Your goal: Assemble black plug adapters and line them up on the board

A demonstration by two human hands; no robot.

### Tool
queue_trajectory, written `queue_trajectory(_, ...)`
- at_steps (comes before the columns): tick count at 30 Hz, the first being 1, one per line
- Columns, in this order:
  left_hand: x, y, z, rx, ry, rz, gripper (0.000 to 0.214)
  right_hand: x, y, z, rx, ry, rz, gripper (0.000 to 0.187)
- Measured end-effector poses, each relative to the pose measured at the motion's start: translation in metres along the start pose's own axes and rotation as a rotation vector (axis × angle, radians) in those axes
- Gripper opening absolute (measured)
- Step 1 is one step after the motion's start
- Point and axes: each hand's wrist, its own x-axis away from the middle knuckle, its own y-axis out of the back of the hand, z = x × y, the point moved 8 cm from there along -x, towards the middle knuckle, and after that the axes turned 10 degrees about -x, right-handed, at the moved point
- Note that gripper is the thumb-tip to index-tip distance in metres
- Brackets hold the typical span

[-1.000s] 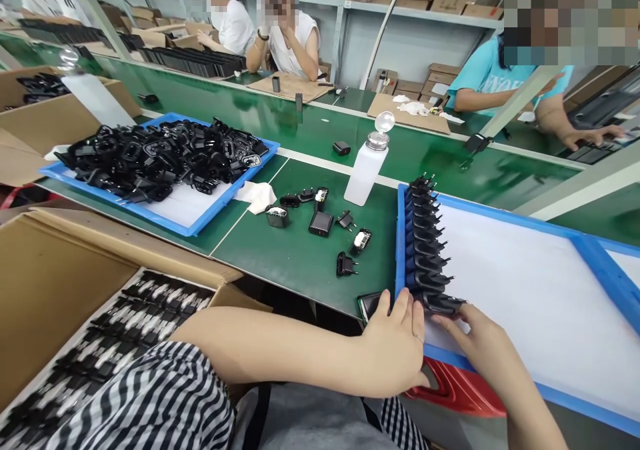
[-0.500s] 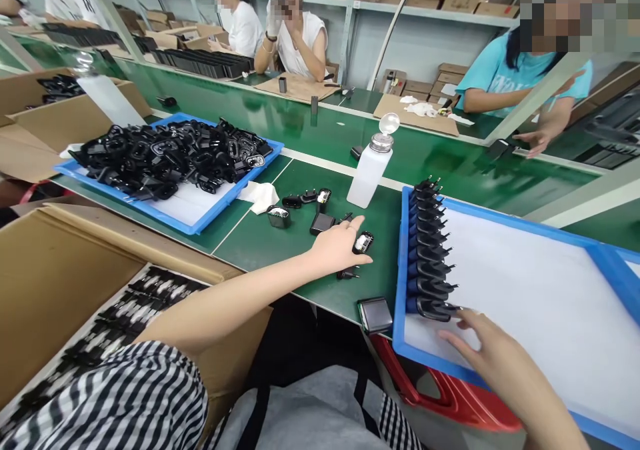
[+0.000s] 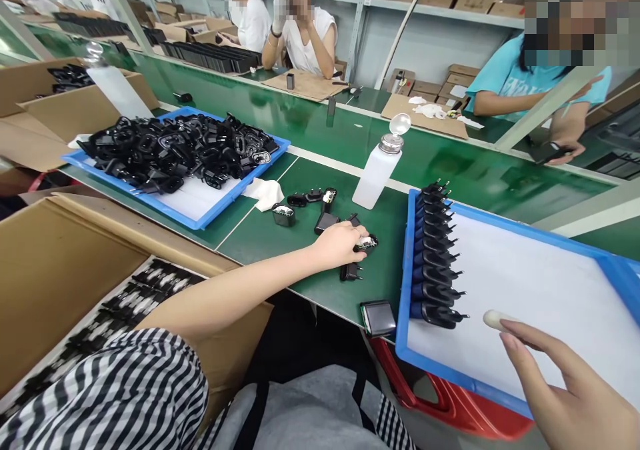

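Observation:
My left hand [image 3: 343, 243] is closed around a small black charger housing [image 3: 369, 243], whose open top shows pale parts inside. Close by lie a black plug piece [image 3: 351, 272] with two pins, another black housing [image 3: 326, 222] and more open housings [image 3: 284, 215]. On the right, my right hand [image 3: 555, 370] hovers over a white-lined blue tray [image 3: 505, 263], fingers apart and holding nothing; a whitish cover sits on one fingertip. Left of that hand, a row of black plug chargers [image 3: 435, 257] stands along the tray's left side, pins pointing right.
A blue tray [image 3: 200, 223] heaped with black plug parts [image 3: 175, 150] is at left. A white pump bottle [image 3: 377, 177] stands behind my left hand. One black housing [image 3: 379, 318] lies at the table's front edge. An open carton [image 3: 125, 237] holds more parts. People work across the bench.
My left hand has closed on an open charger housing. My right hand has drawn away from the front charger of the row, toward the lower right, leaving it standing in the tray.

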Motion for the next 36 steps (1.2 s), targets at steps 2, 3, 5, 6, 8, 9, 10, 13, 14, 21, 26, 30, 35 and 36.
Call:
queue_trajectory(2,0.001,0.000,0.005,0.056,0.069,0.023,0.037,0.001,0.010,0.002,-0.055,0.012,-0.039,0.029)
queue_trajectory(3,0.002,0.002,0.007,0.080,0.085,0.027,0.038,-0.001,0.015,0.006,-0.089,0.052,-0.035,0.026)
queue_trajectory(5,0.007,0.009,0.010,0.110,0.086,0.020,0.042,-0.010,0.020,0.024,-0.124,0.186,0.013,0.022)
queue_trajectory(6,0.013,0.015,0.013,0.117,0.085,0.013,0.044,-0.017,0.019,0.037,-0.125,0.270,0.069,0.021)
queue_trajectory(8,0.029,0.024,0.024,0.121,0.104,0.011,0.047,-0.033,0.008,0.065,-0.115,0.425,0.231,0.021)
queue_trajectory(9,0.039,0.026,0.032,0.118,0.135,0.019,0.048,-0.042,-0.004,0.079,-0.108,0.482,0.342,0.023)
queue_trajectory(10,0.051,0.027,0.041,0.115,0.178,0.032,0.048,-0.050,-0.019,0.092,-0.095,0.531,0.465,0.025)
queue_trajectory(13,0.084,0.025,0.068,0.115,0.335,0.048,0.046,-0.072,-0.074,0.127,-0.012,0.593,0.774,0.023)
queue_trajectory(14,0.093,0.025,0.075,0.126,0.374,0.042,0.047,-0.079,-0.093,0.137,0.026,0.600,0.835,0.020)
queue_trajectory(21,0.127,0.062,0.128,0.081,0.596,-0.012,0.014,-0.110,-0.183,0.205,0.424,0.740,0.822,0.016)
queue_trajectory(26,0.131,0.061,0.153,0.119,0.587,0.067,0.034,-0.108,-0.212,0.230,0.430,0.787,0.809,0.017)
queue_trajectory(30,0.127,0.058,0.161,-0.027,0.602,0.037,0.027,-0.094,-0.229,0.240,0.373,0.826,0.856,0.023)
queue_trajectory(35,0.147,0.076,0.210,-0.235,0.875,-0.083,0.038,-0.077,-0.240,0.242,0.430,0.873,0.875,0.030)
queue_trajectory(36,0.155,0.079,0.225,-0.269,0.955,-0.101,0.040,-0.075,-0.241,0.242,0.433,0.873,0.878,0.032)
